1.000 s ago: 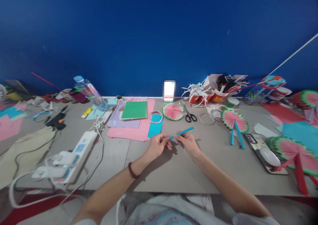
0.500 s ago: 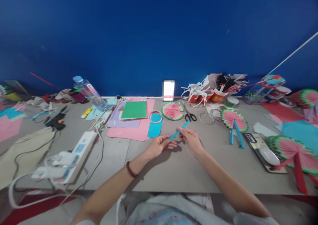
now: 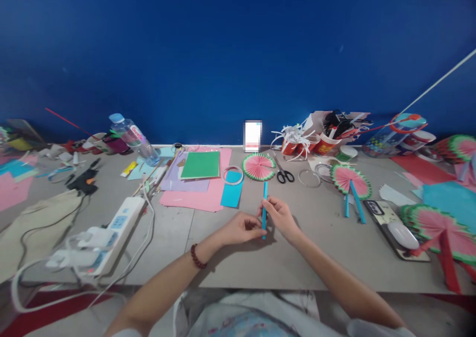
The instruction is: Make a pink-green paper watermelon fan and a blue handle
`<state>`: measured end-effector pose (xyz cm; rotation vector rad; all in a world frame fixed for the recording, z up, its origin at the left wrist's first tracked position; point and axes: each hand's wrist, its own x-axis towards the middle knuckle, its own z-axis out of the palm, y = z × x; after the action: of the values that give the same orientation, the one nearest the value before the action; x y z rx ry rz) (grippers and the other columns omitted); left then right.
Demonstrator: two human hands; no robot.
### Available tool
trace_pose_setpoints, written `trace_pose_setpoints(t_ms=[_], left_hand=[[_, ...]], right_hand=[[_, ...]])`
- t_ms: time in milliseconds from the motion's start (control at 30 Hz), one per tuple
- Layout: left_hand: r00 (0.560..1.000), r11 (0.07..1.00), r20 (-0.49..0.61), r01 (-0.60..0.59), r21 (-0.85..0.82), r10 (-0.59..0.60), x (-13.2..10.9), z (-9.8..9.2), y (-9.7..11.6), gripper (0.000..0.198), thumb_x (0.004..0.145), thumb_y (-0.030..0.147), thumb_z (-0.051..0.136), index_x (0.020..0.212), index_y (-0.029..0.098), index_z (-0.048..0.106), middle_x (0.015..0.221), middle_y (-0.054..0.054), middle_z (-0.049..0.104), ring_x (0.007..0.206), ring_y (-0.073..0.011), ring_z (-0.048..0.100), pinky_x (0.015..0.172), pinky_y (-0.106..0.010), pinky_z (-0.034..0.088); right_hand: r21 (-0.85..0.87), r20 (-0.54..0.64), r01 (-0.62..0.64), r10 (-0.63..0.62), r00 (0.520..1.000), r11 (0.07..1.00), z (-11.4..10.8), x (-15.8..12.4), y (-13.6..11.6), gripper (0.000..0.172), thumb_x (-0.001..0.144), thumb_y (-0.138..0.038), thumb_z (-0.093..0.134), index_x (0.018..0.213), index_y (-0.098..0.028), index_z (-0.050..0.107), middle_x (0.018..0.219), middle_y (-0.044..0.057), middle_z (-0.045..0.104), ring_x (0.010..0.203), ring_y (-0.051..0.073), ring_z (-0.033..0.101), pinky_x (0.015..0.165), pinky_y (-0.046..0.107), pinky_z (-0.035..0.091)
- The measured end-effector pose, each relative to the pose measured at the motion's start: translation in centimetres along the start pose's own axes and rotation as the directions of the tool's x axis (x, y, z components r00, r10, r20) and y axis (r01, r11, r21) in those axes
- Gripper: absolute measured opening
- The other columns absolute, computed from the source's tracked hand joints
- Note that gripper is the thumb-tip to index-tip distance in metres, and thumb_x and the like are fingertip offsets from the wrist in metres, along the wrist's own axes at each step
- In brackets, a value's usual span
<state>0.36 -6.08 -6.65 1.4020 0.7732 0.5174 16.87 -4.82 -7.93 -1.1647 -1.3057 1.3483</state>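
A narrow blue paper strip (image 3: 264,218) stands nearly upright in the picture, held between both hands over the grey table (image 3: 230,262). Near its lower end, the thumb and fingers of my left hand (image 3: 245,228) pinch it. My right hand (image 3: 278,215) grips it higher up, thumb in front and some fingers hidden behind. Beyond the strip lies a round pleated paper fan (image 3: 258,167), pink with a green edge, with black-handled scissors (image 3: 285,175) beside it. A blue paper piece (image 3: 231,193) lies to the left, partly under a ring of tape (image 3: 232,175).
Pink sheets (image 3: 193,199) and a green pad (image 3: 201,165) lie at left, near a power strip (image 3: 121,228) with cables. Finished fans (image 3: 351,180), a phone (image 3: 386,233) and a white mouse (image 3: 403,234) sit at right. Cups (image 3: 327,143) stand by the blue wall.
The blue strip has turned from a slant to nearly upright in the picture. Both hands have moved a little toward me, the left one also slightly to the right.
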Motion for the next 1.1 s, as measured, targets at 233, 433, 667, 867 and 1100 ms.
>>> trace_pose_setpoints(t_ms=[233, 433, 667, 867, 1100], left_hand=[[0.895, 0.985, -0.436, -0.147, -0.093, 0.093, 0.9, -1.5, 0.1, 0.037, 0.069, 0.050, 0.069, 0.069, 0.014, 0.060, 0.053, 0.002, 0.052, 0.046, -0.0072, 0.043, 0.047, -0.021, 0.034], [0.870, 0.975, -0.491, -0.144, -0.169, 0.043, 1.2, -1.9, 0.1, 0.034, 0.070, 0.047, 0.068, 0.070, 0.013, 0.068, 0.051, 0.000, 0.053, 0.050, -0.0102, 0.047, 0.052, -0.024, 0.039], [0.788, 0.952, -0.615, -0.205, -0.229, 0.022, 1.1, -2.7, -0.1, 0.028, 0.071, 0.042, 0.068, 0.072, 0.014, 0.071, 0.055, 0.001, 0.054, 0.051, -0.0094, 0.046, 0.054, -0.023, 0.038], [0.716, 0.943, -0.698, -0.226, -0.243, -0.008, 1.4, -4.0, -0.6, 0.031, 0.069, 0.044, 0.070, 0.075, 0.014, 0.072, 0.057, -0.001, 0.057, 0.053, -0.0099, 0.047, 0.050, -0.022, 0.037], [0.664, 0.956, -0.748, -0.227, -0.184, 0.013, 1.6, -4.5, -1.2, 0.034, 0.070, 0.047, 0.068, 0.076, 0.014, 0.073, 0.053, 0.000, 0.057, 0.047, -0.0087, 0.046, 0.048, -0.022, 0.036]], right_hand=[[-0.133, 0.163, -0.072, 0.093, 0.982, 0.989, 0.5, -0.6, -0.2, 0.039, 0.081, -0.055, 0.048, 0.066, -0.020, 0.051, 0.047, -0.004, 0.052, 0.040, 0.009, 0.043, 0.042, 0.021, 0.035], [-0.250, 0.213, -0.003, 0.058, 0.975, 0.968, 1.0, -0.9, -0.6, 0.026, 0.082, -0.040, 0.053, 0.068, -0.019, 0.059, 0.048, -0.004, 0.051, 0.044, 0.008, 0.044, 0.046, 0.021, 0.037], [-0.167, 0.257, -0.161, 0.200, 0.945, 0.973, 0.9, -0.6, 0.0, 0.033, 0.080, -0.047, 0.055, 0.081, -0.016, 0.067, 0.060, 0.000, 0.063, 0.047, 0.008, 0.052, 0.046, 0.020, 0.042], [-0.096, 0.297, -0.235, 0.253, 0.921, 0.967, 0.7, -0.4, 0.1, 0.035, 0.079, -0.048, 0.056, 0.086, -0.015, 0.066, 0.066, 0.002, 0.066, 0.045, 0.007, 0.051, 0.040, 0.019, 0.037], [-0.033, 0.235, -0.235, 0.236, 0.943, 0.972, 0.8, -0.4, 0.3, 0.035, 0.077, -0.047, 0.060, 0.085, -0.014, 0.065, 0.060, 0.000, 0.063, 0.046, 0.008, 0.054, 0.043, 0.020, 0.042]])
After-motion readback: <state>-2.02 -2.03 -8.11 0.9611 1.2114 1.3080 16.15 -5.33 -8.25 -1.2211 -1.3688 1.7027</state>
